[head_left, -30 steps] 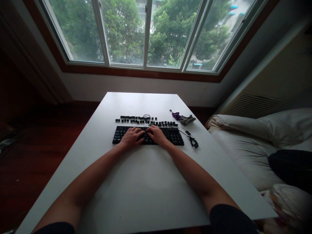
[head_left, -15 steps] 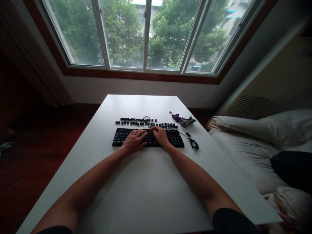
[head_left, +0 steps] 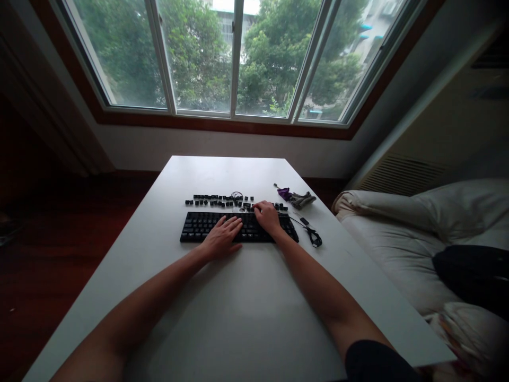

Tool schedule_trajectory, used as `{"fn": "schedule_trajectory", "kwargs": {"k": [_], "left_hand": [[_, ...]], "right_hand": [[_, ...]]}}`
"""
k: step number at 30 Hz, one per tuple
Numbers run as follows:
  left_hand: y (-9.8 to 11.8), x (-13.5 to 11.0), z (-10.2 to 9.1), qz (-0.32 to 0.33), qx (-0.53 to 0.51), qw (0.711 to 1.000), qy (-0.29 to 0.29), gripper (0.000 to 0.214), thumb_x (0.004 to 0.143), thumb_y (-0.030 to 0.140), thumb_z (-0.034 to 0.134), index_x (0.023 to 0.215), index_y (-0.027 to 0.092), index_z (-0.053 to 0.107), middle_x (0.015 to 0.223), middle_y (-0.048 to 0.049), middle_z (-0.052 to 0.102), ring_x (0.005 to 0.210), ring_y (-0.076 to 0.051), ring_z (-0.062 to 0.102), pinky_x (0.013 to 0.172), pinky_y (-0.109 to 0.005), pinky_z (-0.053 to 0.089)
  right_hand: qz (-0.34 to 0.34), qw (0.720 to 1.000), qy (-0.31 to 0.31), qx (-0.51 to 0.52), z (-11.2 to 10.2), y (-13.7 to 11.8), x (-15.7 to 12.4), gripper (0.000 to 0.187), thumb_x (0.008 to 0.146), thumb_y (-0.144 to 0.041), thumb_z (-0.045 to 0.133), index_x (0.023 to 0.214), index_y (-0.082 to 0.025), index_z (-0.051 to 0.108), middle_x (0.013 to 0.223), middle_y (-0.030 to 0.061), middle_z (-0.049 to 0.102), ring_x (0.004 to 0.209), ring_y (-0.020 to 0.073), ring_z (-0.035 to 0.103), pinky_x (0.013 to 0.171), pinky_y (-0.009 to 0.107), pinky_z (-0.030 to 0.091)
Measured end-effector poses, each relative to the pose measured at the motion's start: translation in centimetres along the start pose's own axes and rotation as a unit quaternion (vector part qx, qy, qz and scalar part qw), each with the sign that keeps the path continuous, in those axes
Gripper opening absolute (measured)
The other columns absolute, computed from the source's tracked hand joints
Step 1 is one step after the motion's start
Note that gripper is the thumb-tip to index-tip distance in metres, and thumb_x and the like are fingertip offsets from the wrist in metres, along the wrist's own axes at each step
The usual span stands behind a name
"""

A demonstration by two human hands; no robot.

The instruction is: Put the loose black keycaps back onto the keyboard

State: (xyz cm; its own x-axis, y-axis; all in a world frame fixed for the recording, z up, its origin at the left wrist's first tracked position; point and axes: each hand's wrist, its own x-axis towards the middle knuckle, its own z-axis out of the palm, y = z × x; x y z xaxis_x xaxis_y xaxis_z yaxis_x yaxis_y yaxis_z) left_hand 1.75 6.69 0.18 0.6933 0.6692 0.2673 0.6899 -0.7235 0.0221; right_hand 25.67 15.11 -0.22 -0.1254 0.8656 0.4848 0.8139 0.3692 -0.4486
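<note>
Let the spread left hand (head_left: 221,237) steady the long black plastic keyboard (head_left: 201,225); whether the right hand (head_left: 268,216), at two o'clock, pinches anything is unclear.

No legible text, any marks on the black keyboard (head_left: 199,226) and loose keycaps (head_left: 228,204) too small.

The head camera looks from above the near side of the table (head_left: 246,297), forward and down toward the window (head_left: 262,69) at twelve o'clock. The keyboard (head_left: 250,231) lies at middle distance, just toward six from centre; the wide field also takes in the sofa (head_left: 382,239) between three and four and the floor (head_left: 51,260) between eight and nine.
</note>
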Motion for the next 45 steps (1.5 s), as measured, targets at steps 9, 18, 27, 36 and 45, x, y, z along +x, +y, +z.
{"fn": "schedule_trajectory", "kwargs": {"k": [9,18,27,36,45], "left_hand": [[0.3,-0.2,0.3,-0.01,-0.017,0.999,0.027,0.064,0.093,0.038,0.054,0.152,0.018,0.039,0.156,-0.011,0.043,0.147,-0.027,0.033,0.123,-0.048,0.019],[0.5,-0.1,0.0,-0.016,-0.016,0.999,0.037,0.065,0.091,0.038,0.057,0.151,0.019,0.041,0.156,-0.0113,0.042,0.144,-0.026,0.036,0.122,-0.046,0.023],[0.2,-0.1,0.0,-0.017,-0.026,0.999,0.039,0.065,0.09,0.04,0.059,0.151,0.023,0.041,0.156,-0.0102,0.042,0.143,-0.029,0.037,0.121,-0.05,0.024],[0.2,-0.1,0.1,-0.013,-0.026,0.999,0.034,0.065,0.09,0.04,0.058,0.151,0.022,0.042,0.155,-0.0108,0.043,0.142,-0.029,0.037,0.12,-0.049,0.025],[0.0,-0.1,0.3,-0.015,-0.033,0.999,0.031,0.066,0.09,0.041,0.059,0.151,0.023,0.042,0.154,-0.011,0.043,0.142,-0.029,0.038,0.12,-0.05,0.025]], "right_hand": [[-0.095,0.994,-0.044,-0.037,0.3,-1.4,-0.6,0.023,0.095,-0.023,0.056,0.105,-0.024,0.075,0.115,0.0098,0.068,0.115,0.0271,0.052,0.105,0.044,0.039],[-0.103,0.991,-0.056,-0.069,0.5,-1.0,-0.6,0.023,0.097,-0.035,0.057,0.108,-0.028,0.075,0.115,0.0088,0.067,0.114,0.0262,0.053,0.102,0.042,0.039],[-0.106,0.989,-0.066,-0.076,0.9,-0.4,-0.8,0.026,0.097,-0.036,0.057,0.114,-0.028,0.075,0.114,0.0091,0.068,0.115,0.0268,0.052,0.102,0.042,0.038],[-0.112,0.988,-0.074,-0.08,1.4,-0.1,-0.7,0.028,0.097,-0.037,0.057,0.119,-0.029,0.073,0.116,0.0085,0.069,0.118,0.0267,0.052,0.105,0.044,0.037],[-0.105,0.989,-0.076,-0.073,1.3,-0.3,-0.8,0.028,0.097,-0.035,0.057,0.119,-0.028,0.072,0.118,0.0091,0.069,0.118,0.0272,0.053,0.106,0.045,0.035]]}}
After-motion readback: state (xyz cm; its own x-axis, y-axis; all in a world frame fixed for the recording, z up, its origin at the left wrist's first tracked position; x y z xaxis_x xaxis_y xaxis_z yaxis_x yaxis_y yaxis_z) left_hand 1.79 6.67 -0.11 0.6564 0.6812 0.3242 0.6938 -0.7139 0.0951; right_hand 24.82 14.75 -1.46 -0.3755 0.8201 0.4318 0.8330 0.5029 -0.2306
